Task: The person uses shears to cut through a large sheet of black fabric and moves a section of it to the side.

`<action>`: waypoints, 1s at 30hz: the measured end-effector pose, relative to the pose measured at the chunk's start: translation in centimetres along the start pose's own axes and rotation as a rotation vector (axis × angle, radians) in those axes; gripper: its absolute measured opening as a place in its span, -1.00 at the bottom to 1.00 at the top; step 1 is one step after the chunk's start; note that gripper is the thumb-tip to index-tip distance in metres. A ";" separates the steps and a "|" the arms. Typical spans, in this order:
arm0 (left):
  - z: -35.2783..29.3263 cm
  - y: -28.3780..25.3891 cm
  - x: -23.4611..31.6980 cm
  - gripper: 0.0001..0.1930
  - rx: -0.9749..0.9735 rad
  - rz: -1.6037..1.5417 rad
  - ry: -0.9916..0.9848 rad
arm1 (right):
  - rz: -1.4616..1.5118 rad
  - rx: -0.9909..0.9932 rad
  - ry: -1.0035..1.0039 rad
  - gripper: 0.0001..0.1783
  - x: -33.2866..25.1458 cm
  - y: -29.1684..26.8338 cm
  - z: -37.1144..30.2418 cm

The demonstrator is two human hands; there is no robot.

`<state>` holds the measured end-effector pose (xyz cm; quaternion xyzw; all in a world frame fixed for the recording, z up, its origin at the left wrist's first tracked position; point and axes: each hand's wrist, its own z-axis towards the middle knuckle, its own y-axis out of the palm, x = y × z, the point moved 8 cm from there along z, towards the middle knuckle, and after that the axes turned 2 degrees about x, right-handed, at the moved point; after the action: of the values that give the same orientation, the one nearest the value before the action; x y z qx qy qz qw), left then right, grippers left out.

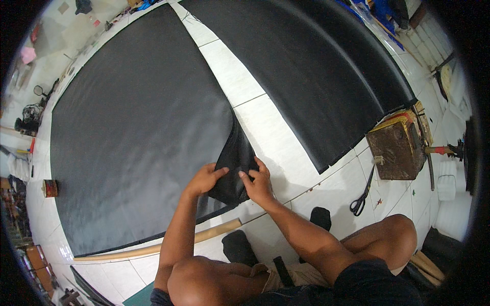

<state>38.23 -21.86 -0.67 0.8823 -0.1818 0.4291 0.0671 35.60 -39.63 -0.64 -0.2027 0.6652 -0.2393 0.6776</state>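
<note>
Left hand (204, 178): pinching the folded corner of the black sheet (138, 132).
Right hand (259, 182): gripping the same fold.
Handling: likely soft, limp, light; hold by edges.

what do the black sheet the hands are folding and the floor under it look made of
Black sheet: looks like faux leather or vinyl; a dull sheen, and the corner pinched by the left hand and right hand folds limply.
Floor: glazed white ceramic tile, by its gloss and grout lines.

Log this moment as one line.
left hand: grips folded corner | right hand: grips same corner | black sheet: flat on floor | scissors: floor, right
</note>
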 end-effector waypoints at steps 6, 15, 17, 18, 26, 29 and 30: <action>-0.4 -0.5 0.6 -0.72 0.030 0.127 0.011 | 0.027 0.083 0.072 -0.30 -3.7 -1.1 0.8; 0.2 -0.7 -0.7 -0.73 0.015 -0.013 0.001 | -0.095 -0.006 -0.088 -0.55 -2.0 0.5 0.2; 0.5 -0.6 -1.1 -0.73 0.027 -0.040 0.012 | -0.004 -0.007 -0.021 -0.51 -1.0 -0.1 0.3; 0.7 -0.6 -1.4 -0.74 0.021 -0.027 0.016 | 0.042 -0.007 0.014 -0.49 -0.7 -0.4 0.4; 0.3 -0.3 -0.4 -0.74 -0.005 0.075 0.002 | -0.183 -0.063 -0.052 -0.35 -4.5 0.5 0.3; 0.1 0.0 -0.1 -0.74 -0.016 -0.002 0.000 | -0.103 -0.006 -0.106 -0.51 -3.8 0.3 0.2; 0.1 0.0 0.0 -0.75 -0.008 -0.008 -0.001 | -0.095 0.013 -0.133 -0.54 -3.3 0.2 0.1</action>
<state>38.27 -21.85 -0.73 0.8830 -0.1799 0.4275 0.0721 35.68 -37.52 1.94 -0.2452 0.6067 -0.2613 0.7096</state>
